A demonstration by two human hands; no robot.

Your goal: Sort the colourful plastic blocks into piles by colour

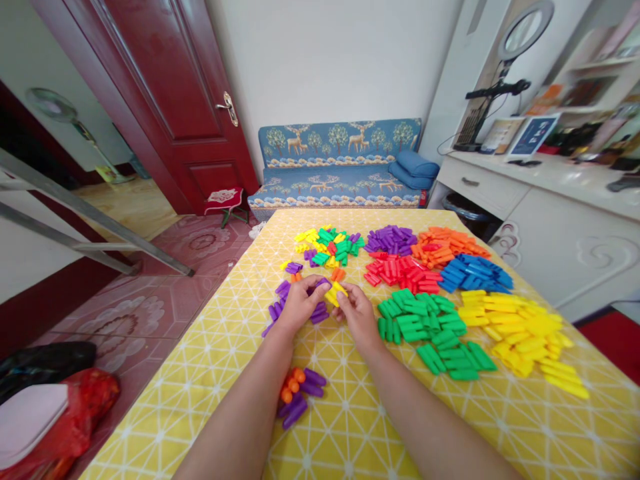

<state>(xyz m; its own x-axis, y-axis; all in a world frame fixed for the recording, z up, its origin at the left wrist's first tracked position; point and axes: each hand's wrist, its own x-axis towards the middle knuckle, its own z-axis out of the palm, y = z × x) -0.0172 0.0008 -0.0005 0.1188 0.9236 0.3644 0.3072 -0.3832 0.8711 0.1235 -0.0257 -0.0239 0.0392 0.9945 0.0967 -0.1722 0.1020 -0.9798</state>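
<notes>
My left hand (301, 303) and my right hand (357, 310) meet over the middle of a table with a yellow patterned cloth (350, 427). Both pinch the same small yellow plastic block (334, 293) between their fingertips. Purple blocks (280, 303) lie joined in a line under and left of my left hand. A small cluster of orange and purple blocks (299, 393) rests under my left forearm. Sorted heaps lie to the right: green (430, 327), yellow (520, 333), blue (475, 272), red (400, 272), orange (445, 245) and purple (391, 239). A mixed pile (330, 245) sits beyond my hands.
A blue patterned sofa (340, 167) stands past the table's far edge. A dark red door (170, 100) is at the back left, a white cabinet (550, 200) with a ring light (523, 33) at the right. Bags (50, 407) lie on the floor at the left.
</notes>
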